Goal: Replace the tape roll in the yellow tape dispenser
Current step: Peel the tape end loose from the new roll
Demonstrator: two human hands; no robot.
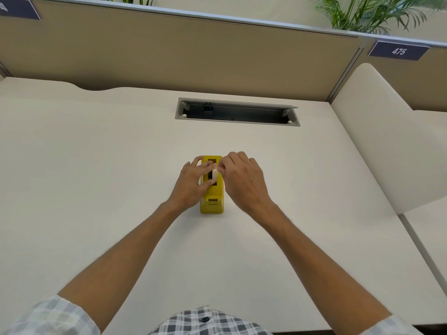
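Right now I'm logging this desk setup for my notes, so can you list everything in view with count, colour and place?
tape dispenser: one, yellow, centre of the desk, between both hands
tape roll: one, pale, in the dispenser's top slot, under the fingers
desk: one, off-white, fills the middle of the view
cable tray: one, grey, open, set in the desk behind the dispenser
partition: one, tan, behind the desk
number plate: one, dark blue, reads 475, upper right
plants: two, green, above the partition
left hand: one, fingers on the roll
right hand: one, pinching the roll
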